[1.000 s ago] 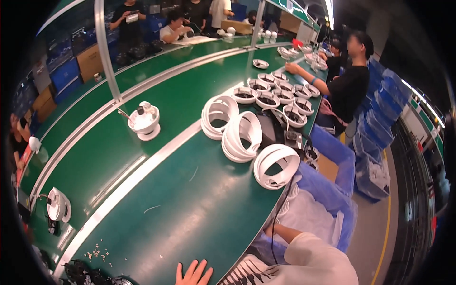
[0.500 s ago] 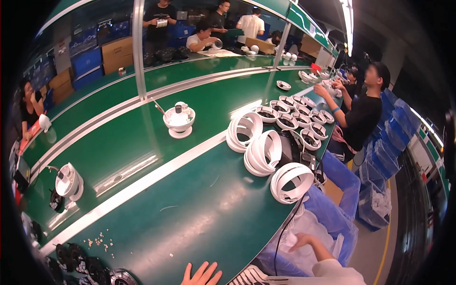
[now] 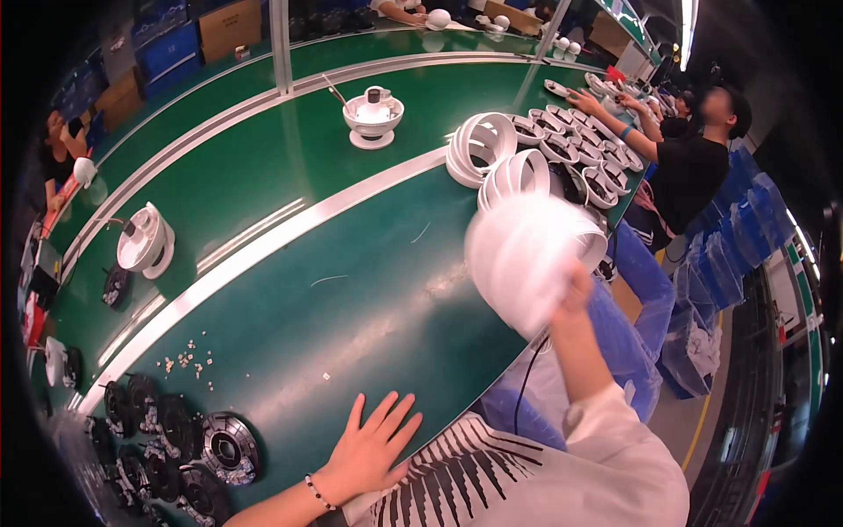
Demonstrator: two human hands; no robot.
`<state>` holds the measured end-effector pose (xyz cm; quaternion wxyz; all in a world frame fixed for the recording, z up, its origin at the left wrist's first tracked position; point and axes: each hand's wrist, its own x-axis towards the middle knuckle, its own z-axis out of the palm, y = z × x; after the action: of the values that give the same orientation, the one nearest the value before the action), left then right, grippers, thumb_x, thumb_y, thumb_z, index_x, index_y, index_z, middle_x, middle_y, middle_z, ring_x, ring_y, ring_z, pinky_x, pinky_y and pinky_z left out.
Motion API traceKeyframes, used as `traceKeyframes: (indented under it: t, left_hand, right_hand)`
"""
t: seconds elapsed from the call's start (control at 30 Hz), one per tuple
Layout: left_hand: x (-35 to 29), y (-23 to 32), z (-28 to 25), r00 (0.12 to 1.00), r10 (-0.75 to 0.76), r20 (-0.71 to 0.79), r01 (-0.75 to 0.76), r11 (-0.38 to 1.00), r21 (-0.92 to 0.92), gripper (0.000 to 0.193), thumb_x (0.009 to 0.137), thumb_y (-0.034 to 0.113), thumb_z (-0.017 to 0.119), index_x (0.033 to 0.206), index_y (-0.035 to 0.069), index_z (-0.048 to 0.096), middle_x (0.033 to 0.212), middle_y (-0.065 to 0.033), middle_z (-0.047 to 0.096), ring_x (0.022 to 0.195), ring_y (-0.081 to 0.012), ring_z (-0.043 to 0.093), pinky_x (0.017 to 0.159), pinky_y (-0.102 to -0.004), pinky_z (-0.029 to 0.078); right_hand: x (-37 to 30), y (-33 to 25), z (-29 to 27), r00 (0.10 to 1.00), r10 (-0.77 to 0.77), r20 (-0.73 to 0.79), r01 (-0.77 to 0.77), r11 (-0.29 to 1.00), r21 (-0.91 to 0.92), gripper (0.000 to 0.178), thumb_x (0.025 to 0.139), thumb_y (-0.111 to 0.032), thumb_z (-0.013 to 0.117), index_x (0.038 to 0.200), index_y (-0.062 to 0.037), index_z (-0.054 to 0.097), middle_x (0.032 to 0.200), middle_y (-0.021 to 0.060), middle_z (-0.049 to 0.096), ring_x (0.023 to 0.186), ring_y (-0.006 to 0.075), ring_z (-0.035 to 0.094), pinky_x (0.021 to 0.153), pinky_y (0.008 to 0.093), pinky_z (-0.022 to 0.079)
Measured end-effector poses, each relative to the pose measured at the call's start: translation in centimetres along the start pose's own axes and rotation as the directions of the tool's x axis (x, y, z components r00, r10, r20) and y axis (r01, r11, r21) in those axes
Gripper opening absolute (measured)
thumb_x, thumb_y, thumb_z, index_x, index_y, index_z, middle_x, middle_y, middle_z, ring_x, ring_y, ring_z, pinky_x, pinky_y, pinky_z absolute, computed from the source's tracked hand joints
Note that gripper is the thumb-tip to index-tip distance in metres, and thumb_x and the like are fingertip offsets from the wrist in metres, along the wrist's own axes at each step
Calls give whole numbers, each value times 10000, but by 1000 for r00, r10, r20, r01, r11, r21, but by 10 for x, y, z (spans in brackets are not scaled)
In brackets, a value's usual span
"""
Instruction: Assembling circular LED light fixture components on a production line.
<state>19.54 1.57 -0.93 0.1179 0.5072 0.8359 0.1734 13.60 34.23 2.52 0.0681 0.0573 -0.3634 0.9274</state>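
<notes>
My left hand [image 3: 373, 443] lies on the green table's near edge, fingers spread, holding nothing. At the right, my right hand [image 3: 571, 294] grips a white rounded plastic shell [image 3: 514, 255] raised over the table edge. Motion smears the shell, so I cannot tell whether it is one piece or several nested ones. It partly hides the stacked white plastic rings [image 3: 481, 145] behind it. Farther back stand several white bowl-shaped housings with black parts inside [image 3: 559, 147].
Round black motor-like parts [image 3: 230, 448] crowd the near left, beside small scattered pale bits [image 3: 186, 358]. White domed units on bases [image 3: 373, 123] stand on the far green strip. A co-worker [image 3: 698, 145] works at the right, beyond bins lined with blue plastic [image 3: 637, 307].
My right hand has risen from the plastic-lined bin with the white shell in it. My left hand shows farther into view, still spread on the table. The view has tilted down.
</notes>
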Motion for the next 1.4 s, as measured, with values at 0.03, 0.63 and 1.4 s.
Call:
traceKeyframes:
  t: [0.03,0.63,1.4]
  left_hand:
    - [-3,-1,1,1000,10,-9,-10,1000,3,646,676,316,597,1237,75,388,1345,-138,274,1232,-285,271,961,-562,194]
    - [-17,-3,16,997,56,-46,-51,995,85,642,730,353,559,1272,85,342,1371,-119,237,1259,-269,241,970,-545,201]
    - [19,10,22,993,-119,11,118,991,62,606,600,256,608,1152,53,464,1284,-176,355,1193,-369,305,956,-611,135]
  right_hand:
    - [27,19,7,999,52,7,-53,989,139,317,705,-68,500,1022,-48,493,708,42,494,564,154,451,673,333,404]
    - [149,109,-37,877,-310,-368,163,911,-379,483,724,-40,584,1130,58,342,1125,142,441,1033,184,441,912,275,308]
    - [-187,81,-280,957,-266,-114,-221,-418,-881,389,676,-119,584,1033,18,510,1026,209,543,1028,355,483,893,381,385]
